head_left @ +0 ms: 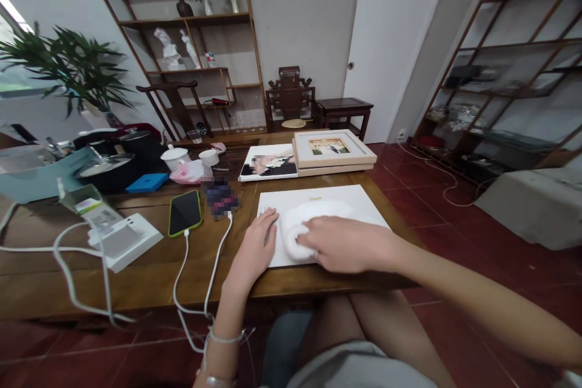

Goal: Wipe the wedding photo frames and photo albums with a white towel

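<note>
- Several fingers of my right hand (341, 245) curl against a blurred white bundle (291, 218) lying on a white panel (367, 206); I cannot tell how tightly.
- My left hand (259, 244) holds nothing, its extended fingers resting on the panel's left side.
- Wooden worktop (150, 282) below; red tiled floor (436, 206) beyond.
- My right forearm slants in from the right.

Reaching up from lower left with the left arm (231, 303), resting the left hand (258, 247) palm down at lower centre with fingers (268, 218) extended. Stretching across from lower right with the right arm (477, 296), holding the right hand (343, 244) palm down too, fingers bent leftward, slightly blurred.
</note>
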`<control>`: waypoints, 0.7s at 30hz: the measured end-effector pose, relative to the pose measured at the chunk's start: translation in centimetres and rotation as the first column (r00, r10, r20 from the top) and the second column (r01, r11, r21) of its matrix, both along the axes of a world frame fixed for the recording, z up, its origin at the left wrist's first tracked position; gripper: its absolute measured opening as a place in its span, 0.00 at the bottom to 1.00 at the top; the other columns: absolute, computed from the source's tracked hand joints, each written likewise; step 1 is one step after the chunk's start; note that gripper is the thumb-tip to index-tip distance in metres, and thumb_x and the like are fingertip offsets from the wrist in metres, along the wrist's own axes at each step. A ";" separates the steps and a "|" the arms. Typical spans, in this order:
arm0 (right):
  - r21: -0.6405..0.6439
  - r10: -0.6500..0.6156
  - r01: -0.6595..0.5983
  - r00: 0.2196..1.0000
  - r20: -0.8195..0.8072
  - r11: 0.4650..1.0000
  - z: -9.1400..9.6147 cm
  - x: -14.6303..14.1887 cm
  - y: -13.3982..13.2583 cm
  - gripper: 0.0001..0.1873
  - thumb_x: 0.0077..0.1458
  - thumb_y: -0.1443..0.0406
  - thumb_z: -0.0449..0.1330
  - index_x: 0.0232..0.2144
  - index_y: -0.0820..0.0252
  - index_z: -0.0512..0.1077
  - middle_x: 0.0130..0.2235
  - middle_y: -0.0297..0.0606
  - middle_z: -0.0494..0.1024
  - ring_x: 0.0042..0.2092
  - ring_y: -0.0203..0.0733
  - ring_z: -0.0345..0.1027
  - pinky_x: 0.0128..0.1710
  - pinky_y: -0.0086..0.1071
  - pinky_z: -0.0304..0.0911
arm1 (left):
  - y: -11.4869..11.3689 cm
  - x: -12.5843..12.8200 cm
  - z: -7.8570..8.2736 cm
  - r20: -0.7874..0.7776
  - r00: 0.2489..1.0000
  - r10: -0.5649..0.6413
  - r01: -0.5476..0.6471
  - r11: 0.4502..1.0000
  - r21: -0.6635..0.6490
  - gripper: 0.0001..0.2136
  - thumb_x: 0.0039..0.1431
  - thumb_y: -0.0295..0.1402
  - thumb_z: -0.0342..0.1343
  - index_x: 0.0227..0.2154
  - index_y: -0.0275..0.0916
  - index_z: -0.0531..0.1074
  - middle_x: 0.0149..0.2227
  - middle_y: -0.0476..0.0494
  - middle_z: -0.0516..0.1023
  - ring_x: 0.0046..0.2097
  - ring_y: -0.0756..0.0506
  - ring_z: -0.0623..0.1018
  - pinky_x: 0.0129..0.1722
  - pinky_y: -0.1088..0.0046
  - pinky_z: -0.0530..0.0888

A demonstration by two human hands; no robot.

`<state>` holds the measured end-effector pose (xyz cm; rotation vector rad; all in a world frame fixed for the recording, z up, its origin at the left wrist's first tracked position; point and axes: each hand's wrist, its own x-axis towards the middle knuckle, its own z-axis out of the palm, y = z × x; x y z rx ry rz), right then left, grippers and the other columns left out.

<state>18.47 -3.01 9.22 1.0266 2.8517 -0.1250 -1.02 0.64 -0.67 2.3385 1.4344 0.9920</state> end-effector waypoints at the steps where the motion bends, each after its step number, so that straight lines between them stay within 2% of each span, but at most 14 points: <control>1: -0.027 0.020 -0.020 1.000 -0.001 0.999 0.2 0.1 -1.2 0.12 0.49 0.72 0.49 0.34 0.64 0.71 0.35 0.49 0.75 0.35 0.47 0.70 0.30 0.33 0.58 | 0.0 0.0 0.0 0.002 1.000 0.000 0.000 1.000 0.002 0.16 0.59 0.29 0.43 0.46 0.33 0.70 0.53 0.36 0.69 0.56 0.43 0.67 0.58 0.59 0.61; 4: -0.058 0.041 -0.042 0.999 -0.010 0.997 0.3 0.3 -3.2 0.12 0.46 0.73 0.51 0.32 0.63 0.72 0.37 0.50 0.75 0.36 0.48 0.70 0.31 0.34 0.59 | 0.0 0.0 -0.1 0.005 1.000 -0.006 0.006 1.000 0.008 0.16 0.59 0.29 0.43 0.46 0.34 0.70 0.52 0.37 0.70 0.56 0.44 0.67 0.58 0.59 0.61; 6: -0.029 0.008 -0.009 1.000 -0.026 1.000 0.1 0.4 -3.0 0.13 0.48 0.73 0.50 0.35 0.62 0.71 0.38 0.50 0.75 0.37 0.49 0.70 0.32 0.35 0.60 | 0.0 0.0 -0.1 0.006 1.000 -0.007 0.007 1.000 0.012 0.15 0.59 0.29 0.43 0.46 0.34 0.70 0.53 0.37 0.70 0.56 0.44 0.67 0.58 0.58 0.61; 8: 0.019 -0.046 0.046 0.999 -0.025 0.999 -0.3 0.4 -1.6 0.14 0.49 0.72 0.49 0.37 0.62 0.71 0.38 0.50 0.75 0.38 0.49 0.70 0.33 0.36 0.60 | 0.0 0.0 -0.1 0.002 1.000 -0.005 0.005 1.000 0.005 0.16 0.59 0.29 0.43 0.46 0.34 0.70 0.53 0.36 0.69 0.56 0.44 0.66 0.58 0.59 0.61; 12: 0.088 -0.186 0.185 0.982 0.007 0.979 -1.0 0.3 2.8 0.14 0.50 0.71 0.48 0.38 0.63 0.70 0.37 0.50 0.75 0.38 0.50 0.70 0.32 0.36 0.60 | 0.0 0.0 0.0 -0.005 1.000 -0.001 0.001 1.000 -0.028 0.16 0.59 0.30 0.43 0.47 0.32 0.69 0.53 0.35 0.69 0.57 0.43 0.66 0.59 0.60 0.60; 15: 0.117 -0.234 0.234 0.972 -0.009 0.965 -1.4 -0.1 5.6 0.14 0.51 0.72 0.47 0.38 0.64 0.69 0.38 0.51 0.74 0.39 0.51 0.70 0.32 0.36 0.61 | -0.2 0.1 0.4 0.009 1.000 0.002 -0.002 0.999 -0.039 0.16 0.61 0.32 0.42 0.46 0.33 0.70 0.54 0.36 0.68 0.57 0.44 0.66 0.59 0.60 0.59; 18: 0.153 -0.186 0.192 0.981 -0.051 0.969 -2.0 -1.2 6.1 0.14 0.50 0.72 0.48 0.38 0.65 0.69 0.39 0.52 0.74 0.41 0.51 0.69 0.36 0.38 0.61 | -0.5 0.0 1.1 0.097 0.995 0.019 -0.020 1.000 0.008 0.18 0.64 0.35 0.38 0.48 0.34 0.68 0.57 0.38 0.64 0.59 0.45 0.62 0.60 0.61 0.58; 21: 0.164 0.001 0.015 0.995 -0.096 0.986 -2.4 -2.4 4.3 0.14 0.49 0.73 0.50 0.37 0.65 0.69 0.39 0.52 0.74 0.45 0.52 0.67 0.41 0.42 0.60 | -0.8 -0.2 1.8 0.227 0.973 0.041 -0.058 0.996 0.069 0.19 0.65 0.37 0.35 0.51 0.36 0.65 0.59 0.40 0.60 0.60 0.45 0.59 0.60 0.61 0.56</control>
